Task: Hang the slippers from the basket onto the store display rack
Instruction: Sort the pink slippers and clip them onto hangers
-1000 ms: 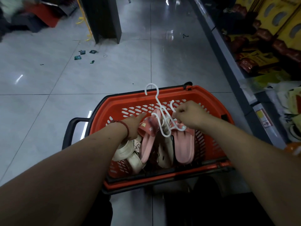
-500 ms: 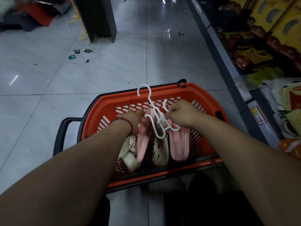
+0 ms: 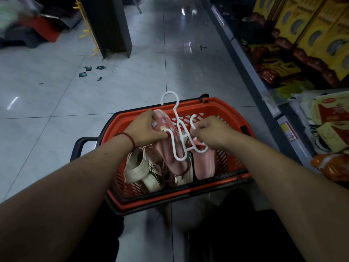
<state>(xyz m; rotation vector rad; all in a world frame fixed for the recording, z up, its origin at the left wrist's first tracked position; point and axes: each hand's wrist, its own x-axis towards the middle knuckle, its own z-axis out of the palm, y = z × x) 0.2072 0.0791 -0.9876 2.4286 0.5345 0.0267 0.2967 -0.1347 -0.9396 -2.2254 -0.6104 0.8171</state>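
Note:
An orange shopping basket (image 3: 224, 108) stands on the tiled floor in front of me with several slippers inside. My left hand (image 3: 149, 128) grips a pink slipper (image 3: 166, 146) by its strap, lifted over the basket. My right hand (image 3: 211, 132) pinches a white plastic slipper hanger (image 3: 178, 127), hook pointing up; the hanger's left arm lies against the slipper. A second pink slipper (image 3: 204, 163) and cream slippers (image 3: 137, 167) lie in the basket.
A low shelf edge (image 3: 251, 72) with yellow boxes and packaged goods runs along the right. A dark pillar (image 3: 111, 27) stands at the far left centre, with small scraps (image 3: 88, 69) on the floor near it. The basket's black handle (image 3: 83, 143) sticks out left.
My left hand has raised the pink slipper out of the pile and up against the hanger. My right hand kept hold of the hanger, which sits slightly higher.

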